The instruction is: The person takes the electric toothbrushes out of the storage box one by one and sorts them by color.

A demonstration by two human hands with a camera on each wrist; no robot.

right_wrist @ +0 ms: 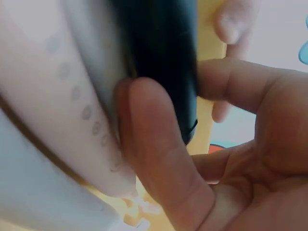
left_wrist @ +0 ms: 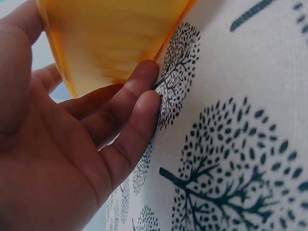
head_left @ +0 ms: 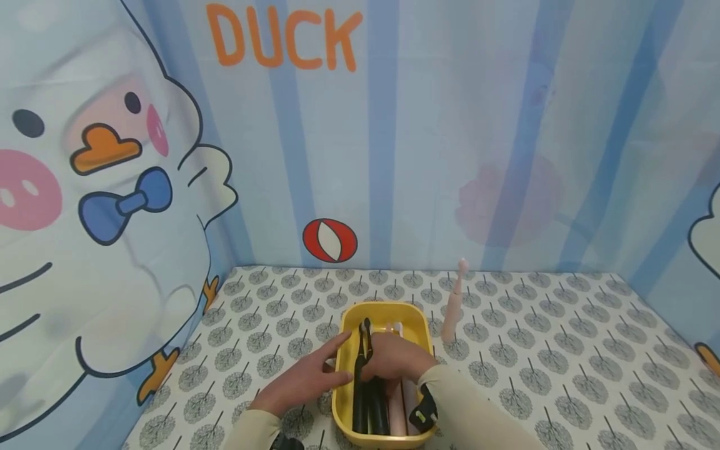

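A yellow bin (head_left: pixel 384 442) holds several electric toothbrushes side by side. My left hand (head_left: pixel 306 378) grips its left side, thumb at the rim; in the left wrist view, the lower fingers lie against the outer wall, close to the tablecloth. Inside the bin, my right hand (head_left: pixel 396 357) pinches a black electric toothbrush (right_wrist: pixel 161 43) by its handle between thumb and fingers. Another black toothbrush (head_left: pixel 360 400) lies at the bin's left. To the right of the held one are a pink toothbrush (right_wrist: pixel 53 67) with a row of marks and a white one (right_wrist: pixel 29 159).
A pink electric toothbrush (head_left: pixel 452 312) lies on the tablecloth, beyond the bin to the right. The tree-patterned tablecloth (head_left: pixel 529 350) covers the table. A blue-striped curtain (head_left: pixel 427 156) with a duck print closes off the back and sides.
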